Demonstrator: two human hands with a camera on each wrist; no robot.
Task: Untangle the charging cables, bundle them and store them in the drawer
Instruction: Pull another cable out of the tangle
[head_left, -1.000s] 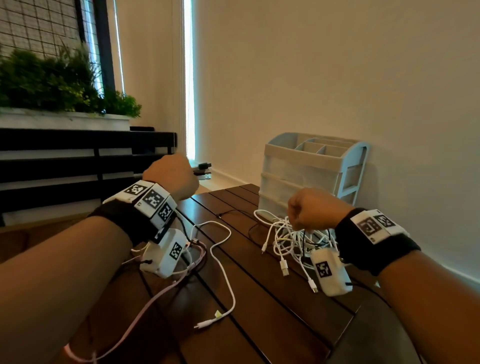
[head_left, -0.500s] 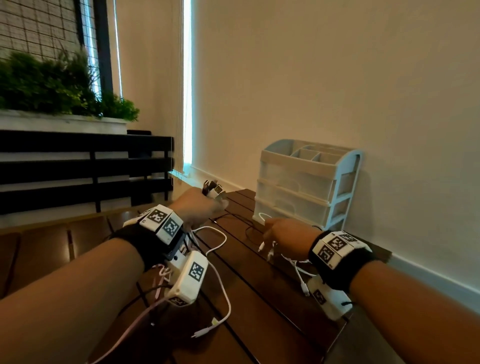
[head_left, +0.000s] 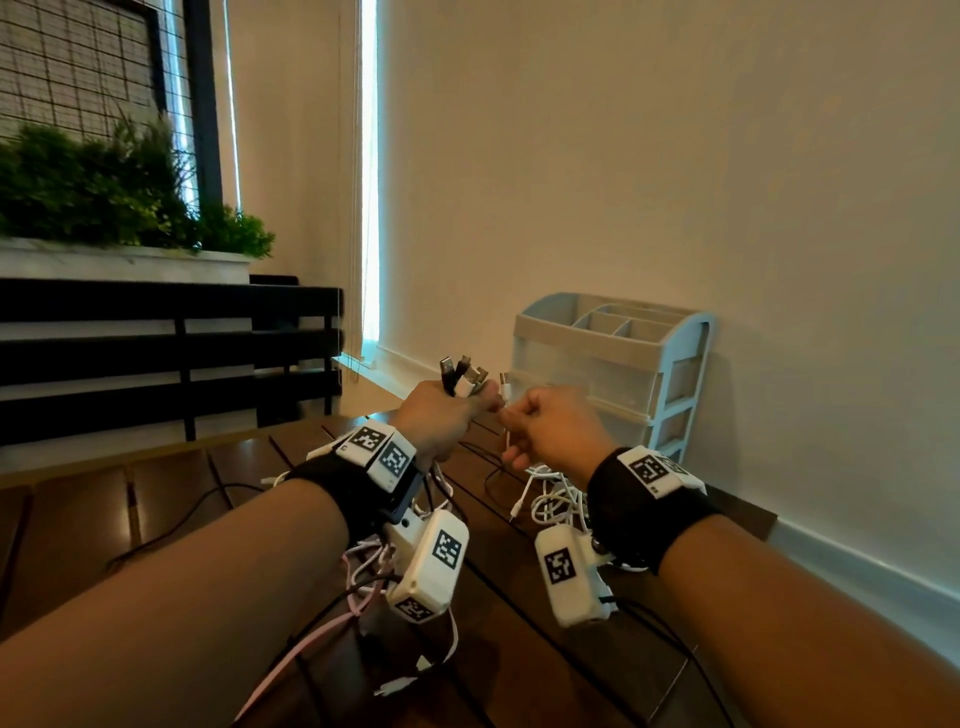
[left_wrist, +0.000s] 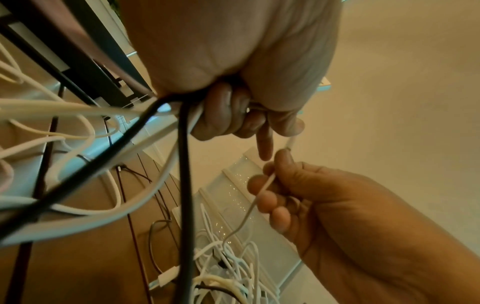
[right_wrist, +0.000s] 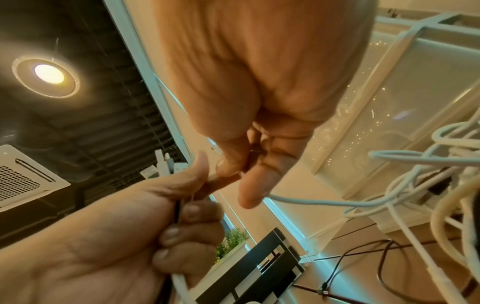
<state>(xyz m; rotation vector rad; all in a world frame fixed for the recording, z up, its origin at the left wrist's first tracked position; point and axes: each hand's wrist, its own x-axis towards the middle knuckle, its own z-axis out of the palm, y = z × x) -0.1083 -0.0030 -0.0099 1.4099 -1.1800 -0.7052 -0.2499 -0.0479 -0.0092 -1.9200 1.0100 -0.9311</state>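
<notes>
My left hand (head_left: 467, 410) is raised over the table and grips several cable ends in a fist. Their black and white plugs (head_left: 463, 375) stick up above the knuckles. Black and white cables (left_wrist: 161, 131) hang from that fist. Just to its right, my right hand (head_left: 519, 421) pinches a thin white cable (left_wrist: 262, 191) near its plug (head_left: 504, 383), almost touching the left thumb. That cable runs down to a white tangle (head_left: 556, 499) on the table. A pale drawer unit (head_left: 613, 374) stands behind the hands, its drawers closed.
The dark slatted wooden table (head_left: 156, 519) carries a pink cable (head_left: 311, 639) and thin black leads near its front. The wall runs close along the right. A black slatted bench (head_left: 156, 353) and a planter (head_left: 104, 208) lie beyond the table at left.
My right hand has come up from the tangle by the drawer unit with a white cable end and now meets the left hand. The left hand has risen slightly with its plugs.
</notes>
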